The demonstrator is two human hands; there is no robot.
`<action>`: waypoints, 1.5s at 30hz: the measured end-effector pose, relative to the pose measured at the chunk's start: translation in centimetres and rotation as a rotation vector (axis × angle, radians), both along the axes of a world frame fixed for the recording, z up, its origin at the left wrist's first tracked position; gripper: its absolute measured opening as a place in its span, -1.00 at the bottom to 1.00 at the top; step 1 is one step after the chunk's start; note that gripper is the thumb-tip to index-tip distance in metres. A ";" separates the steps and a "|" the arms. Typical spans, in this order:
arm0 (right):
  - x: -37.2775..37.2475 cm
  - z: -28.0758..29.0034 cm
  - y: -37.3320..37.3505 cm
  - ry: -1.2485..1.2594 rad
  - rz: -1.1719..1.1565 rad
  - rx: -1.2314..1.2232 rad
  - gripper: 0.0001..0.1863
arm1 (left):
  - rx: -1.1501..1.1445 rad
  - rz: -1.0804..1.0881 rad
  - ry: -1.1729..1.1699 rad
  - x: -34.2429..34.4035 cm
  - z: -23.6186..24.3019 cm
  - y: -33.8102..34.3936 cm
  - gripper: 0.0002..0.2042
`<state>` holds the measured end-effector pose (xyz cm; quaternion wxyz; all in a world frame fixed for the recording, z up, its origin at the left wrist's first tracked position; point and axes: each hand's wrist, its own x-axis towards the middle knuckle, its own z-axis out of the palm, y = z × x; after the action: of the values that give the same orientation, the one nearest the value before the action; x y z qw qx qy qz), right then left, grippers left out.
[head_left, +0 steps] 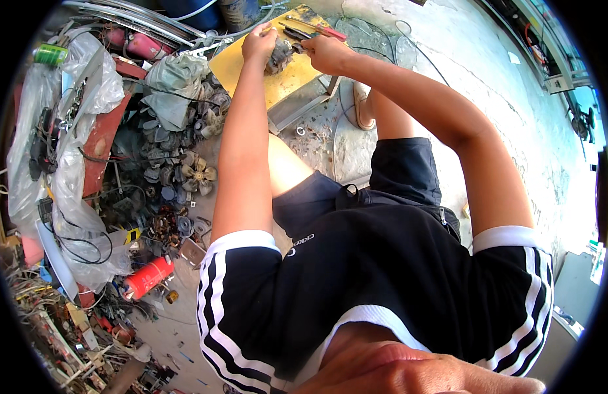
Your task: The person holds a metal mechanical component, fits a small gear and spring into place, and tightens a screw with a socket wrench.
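At the top centre, a yellow board (231, 65) on a metal stand bears a greasy metal motor-like part (279, 60). My left hand (258, 44) is closed at the part's upper left, around something too hidden to name. My right hand (325, 55) is closed on a dark metal tool (301, 47) at the part's right side; the tool's type is unclear. Behind them on the board lie a red-handled tool (330, 31) and other long dark tools.
Heaped scrap fills the left, with plastic sheeting (77, 217), a fan blade (197, 174) and a red cylinder (148, 277). Blue drums (189, 12) stand behind. Cables (419, 46) lie on the concrete floor, and metal shelving (540, 46) runs along the right.
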<state>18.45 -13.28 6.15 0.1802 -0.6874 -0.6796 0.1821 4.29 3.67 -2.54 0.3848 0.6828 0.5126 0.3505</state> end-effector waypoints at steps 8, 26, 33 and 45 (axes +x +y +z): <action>0.0 -1.9 -0.9 0.095 -0.031 0.072 -0.62 | -0.108 0.009 -0.139 -0.7 -0.5 0.4 -0.56; -3.7 -12.4 -2.4 0.177 -0.303 0.538 -0.50 | -0.187 -0.028 -0.089 -0.5 3.0 -2.5 -0.53; -3.5 -10.2 -3.5 0.459 -0.253 0.505 -0.52 | -0.152 -0.059 -0.089 -0.6 3.0 -2.5 -0.37; -3.1 -9.9 -3.0 0.649 -0.271 0.328 -0.46 | -0.080 -0.086 -0.086 -0.6 2.3 -2.7 -0.30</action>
<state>15.32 -16.26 -3.77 0.5159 -0.6395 -0.5106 0.2533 3.67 0.99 -0.26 0.4481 0.6728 0.4793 0.3418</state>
